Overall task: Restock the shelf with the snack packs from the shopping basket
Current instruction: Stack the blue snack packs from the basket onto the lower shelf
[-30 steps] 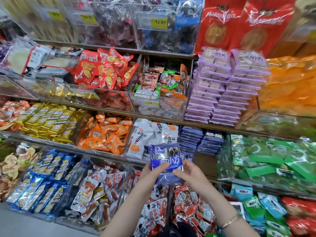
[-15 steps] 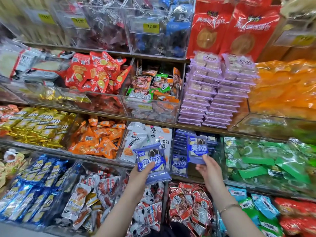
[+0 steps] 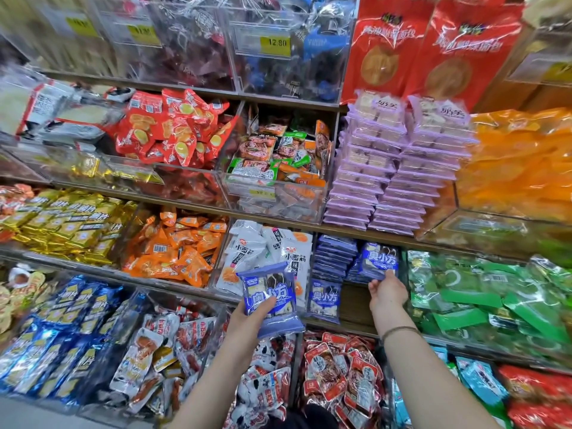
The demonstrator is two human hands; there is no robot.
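Crowded shop shelf (image 3: 356, 305) stands ahead. Fingers of the left hand (image 3: 250, 320) curl around some blue snack packs (image 3: 269, 292) before it; the right hand (image 3: 387, 292) pinches one blue pack (image 3: 379, 261) at the blue stack (image 3: 334, 255) there.

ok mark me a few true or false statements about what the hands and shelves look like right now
1. The left hand holds blue packs. True.
2. The right hand is empty. False: it pinches a single blue pack at the blue stacks on the shelf.
3. The purple packs are stacked on the shelf above the blue stacks. True.
4. The green packs lie left of the blue stacks. False: they lie to the right; the white packs are on the left.
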